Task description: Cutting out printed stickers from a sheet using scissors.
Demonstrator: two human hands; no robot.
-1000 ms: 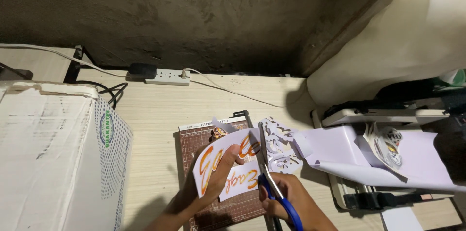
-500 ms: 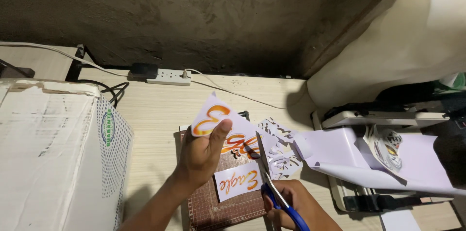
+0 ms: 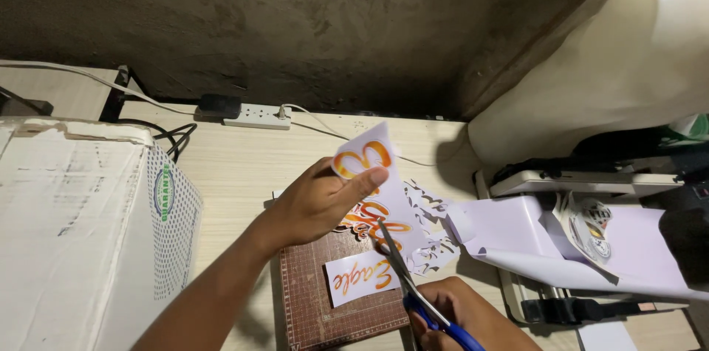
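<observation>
My left hand (image 3: 319,202) holds up a white sheet with orange printed lettering (image 3: 374,181) above the desk, thumb on top of it. My right hand (image 3: 458,314) grips blue-handled scissors (image 3: 413,284) at the bottom edge of the view; the blades point up into the lower edge of the held sheet. A smaller cut piece with orange lettering (image 3: 360,277) lies flat on the brown gridded cutting mat (image 3: 314,307) below. White paper offcuts (image 3: 432,248) lie just right of the blades.
A large white cardboard box (image 3: 74,233) fills the left side. A white power strip (image 3: 257,116) and cables lie along the dark wall. At right stands a white heat-press machine (image 3: 605,85) with a purple-white printed sheet (image 3: 561,240) draped over its base.
My left hand has lifted the lettered sheet off the mat and holds it higher, turned more upright. The scissors have moved up into the sheet's lower edge. The small cut piece stays on the mat.
</observation>
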